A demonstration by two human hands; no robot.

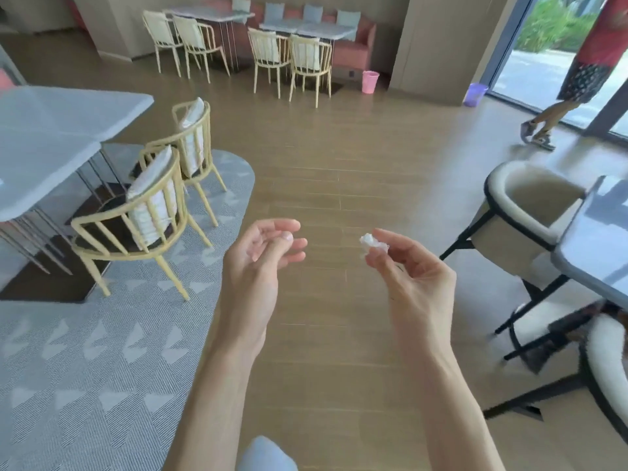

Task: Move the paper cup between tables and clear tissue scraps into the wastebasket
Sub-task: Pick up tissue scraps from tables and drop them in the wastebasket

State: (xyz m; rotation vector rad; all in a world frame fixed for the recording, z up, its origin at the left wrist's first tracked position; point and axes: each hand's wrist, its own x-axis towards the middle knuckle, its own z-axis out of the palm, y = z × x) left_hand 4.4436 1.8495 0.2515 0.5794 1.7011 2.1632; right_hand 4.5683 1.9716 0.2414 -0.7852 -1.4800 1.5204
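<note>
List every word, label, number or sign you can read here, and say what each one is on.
None: no readable text shows in this view.
The tissue scrap pinched in the right hand is blank.
The pink wastebasket and the purple wastebasket show no label.

Over the tan wood-plank floor [339, 185], the right hand [413, 263] pinches a small crumpled white tissue scrap [372, 243] at its fingertips. Just left of it, apart, the left hand [263, 258] is loosely curled; a pale fleck shows at its fingertips, too small to identify. A grey-topped surface [51, 141] with cream slatted chairs [146, 219] stands left, a round pink plastic wastebasket [370, 81] far off.
</note>
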